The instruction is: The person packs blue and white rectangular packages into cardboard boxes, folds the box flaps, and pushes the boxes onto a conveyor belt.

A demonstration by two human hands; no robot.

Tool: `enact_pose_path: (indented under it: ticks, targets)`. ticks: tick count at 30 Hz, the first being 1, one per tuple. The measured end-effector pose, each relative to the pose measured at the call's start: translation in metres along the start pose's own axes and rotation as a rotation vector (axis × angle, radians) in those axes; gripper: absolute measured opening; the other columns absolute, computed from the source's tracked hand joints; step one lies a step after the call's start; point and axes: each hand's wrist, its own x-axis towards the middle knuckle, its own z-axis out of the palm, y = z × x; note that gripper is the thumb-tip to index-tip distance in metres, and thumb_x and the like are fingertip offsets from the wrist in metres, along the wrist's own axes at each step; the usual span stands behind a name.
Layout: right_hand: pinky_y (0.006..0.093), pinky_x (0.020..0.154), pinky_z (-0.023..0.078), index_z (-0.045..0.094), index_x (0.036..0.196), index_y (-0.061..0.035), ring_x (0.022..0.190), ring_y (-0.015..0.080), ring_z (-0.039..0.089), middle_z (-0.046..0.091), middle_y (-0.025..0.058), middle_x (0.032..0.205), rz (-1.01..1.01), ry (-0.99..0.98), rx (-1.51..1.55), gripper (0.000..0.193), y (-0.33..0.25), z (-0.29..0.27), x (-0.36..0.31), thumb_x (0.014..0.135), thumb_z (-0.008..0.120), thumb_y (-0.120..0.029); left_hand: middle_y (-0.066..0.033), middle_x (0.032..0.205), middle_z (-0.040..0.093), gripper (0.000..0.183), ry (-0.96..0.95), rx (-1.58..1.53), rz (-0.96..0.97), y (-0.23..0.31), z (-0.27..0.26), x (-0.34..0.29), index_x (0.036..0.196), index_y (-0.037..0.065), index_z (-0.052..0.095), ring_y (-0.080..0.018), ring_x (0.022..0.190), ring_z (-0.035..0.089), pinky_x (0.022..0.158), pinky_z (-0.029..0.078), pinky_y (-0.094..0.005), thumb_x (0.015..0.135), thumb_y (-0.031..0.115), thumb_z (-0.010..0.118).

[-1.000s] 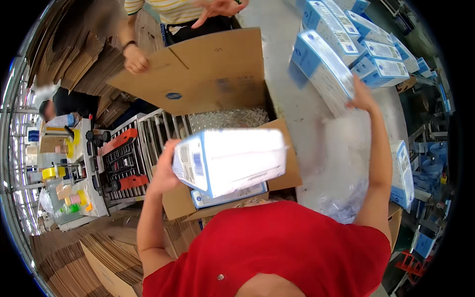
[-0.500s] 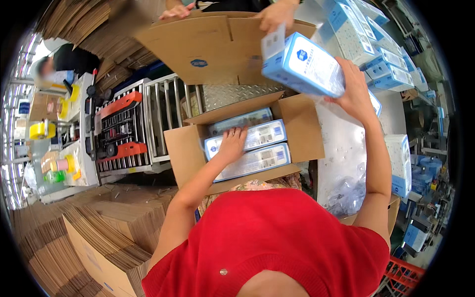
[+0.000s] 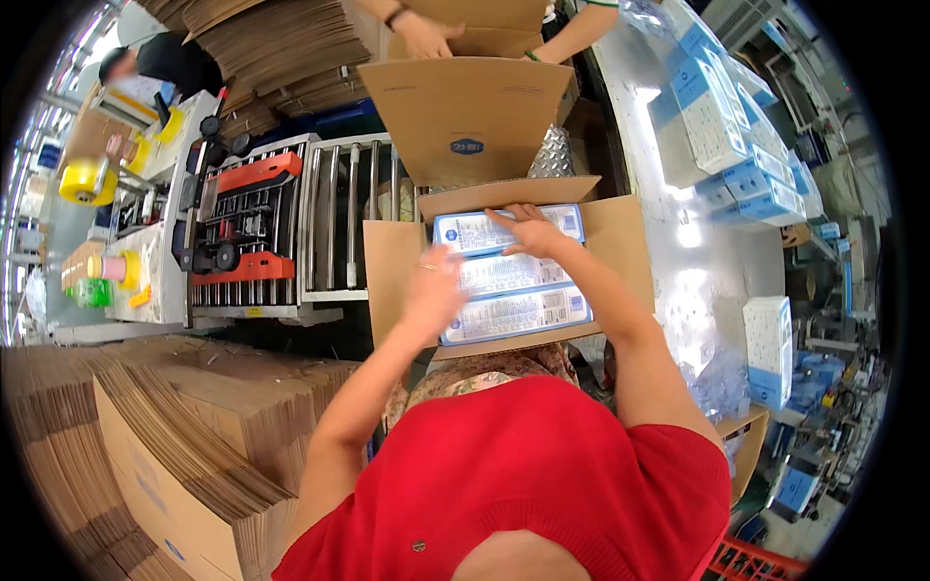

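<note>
An open cardboard carton [image 3: 623,261] stands before me with its flaps folded outward. Three blue-and-white packs lie side by side in it: a far pack [image 3: 461,234], a middle pack [image 3: 513,274] and a near pack [image 3: 515,314]. My right hand [image 3: 533,232] rests on the far pack, fingers spread and lying over its top. Over the left ends of the packs is my left hand [image 3: 433,290], smeared by motion, so its finger posture is unclear.
Across from me, another person's hands [image 3: 426,35] are at a second carton [image 3: 465,111]. A roller conveyor [image 3: 334,218] runs left. Blue-and-white packs [image 3: 712,116] stand on the metal table [image 3: 668,232] at right. Flattened cartons [image 3: 184,455] are stacked at lower left.
My right hand has brought a pack from the right into the carton's far row and no longer grips it. My left hand has shifted toward the packs' left ends. The other person's carton has tilted.
</note>
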Motion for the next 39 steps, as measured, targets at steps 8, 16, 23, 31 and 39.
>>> enact_pose_path:
  ticks: [8,16,23,31,39]
  targets:
    - [0.0371,0.079,0.048,0.061,0.11,-0.0036,0.092,0.0299,0.06,0.063,0.0153,0.092,0.71,0.465,-0.012,0.033,0.069,-0.097,-0.143,0.085,0.066,-0.025,-0.0246,0.101,0.065,0.088,-0.24,-0.658,-0.445,-0.079,-0.042,-0.064,0.138,-0.012,0.027,-0.0309,0.083,0.066,0.074,0.051,-0.0399,0.082,0.041,0.069]
    - [0.0403,0.09,0.045,0.045,0.13,0.0029,0.103,0.039,0.059,0.06,0.0259,0.113,0.744,0.101,0.44,0.047,0.05,-0.091,-0.172,0.094,0.051,-0.028,-0.0368,0.096,0.059,0.124,-0.592,-0.225,-0.181,0.012,0.083,0.043,0.136,-0.022,-0.008,-0.044,0.091,0.06,0.08,0.05,-0.0411,0.076,0.055,0.07]
    - [0.0448,0.1,0.036,0.047,0.129,-0.0027,0.121,0.0374,0.04,0.043,0.0199,0.13,-0.069,-0.169,-0.069,0.058,0.009,-0.027,-0.105,0.087,0.058,-0.041,-0.038,0.131,0.039,0.113,-0.738,-0.182,0.386,0.035,0.037,-0.025,0.137,-0.015,0.016,-0.0425,0.125,0.041,0.104,0.035,-0.0442,0.068,0.051,0.077]
    - [0.0431,0.08,0.039,0.063,0.095,-0.0046,0.091,0.0324,0.052,0.059,0.0106,0.093,-0.018,0.605,-0.145,0.017,0.022,-0.112,-0.017,0.085,0.06,-0.017,-0.0285,0.15,0.011,0.123,0.031,-0.155,-0.444,-0.05,0.078,-0.012,0.148,0.002,0.008,-0.0414,0.14,0.012,0.112,0.021,-0.0499,0.061,0.044,0.084]
    - [0.0404,0.092,0.036,0.049,0.095,0.0028,0.098,0.0343,0.045,0.047,0.0206,0.103,0.505,0.413,-0.033,0.028,0.046,0.033,-0.134,0.088,0.062,-0.021,-0.0204,0.154,0.018,0.094,0.33,-1.008,-0.44,-0.057,0.155,-0.001,0.149,0.001,0.009,-0.0276,0.142,0.019,0.114,0.018,-0.0355,0.082,0.018,0.072]
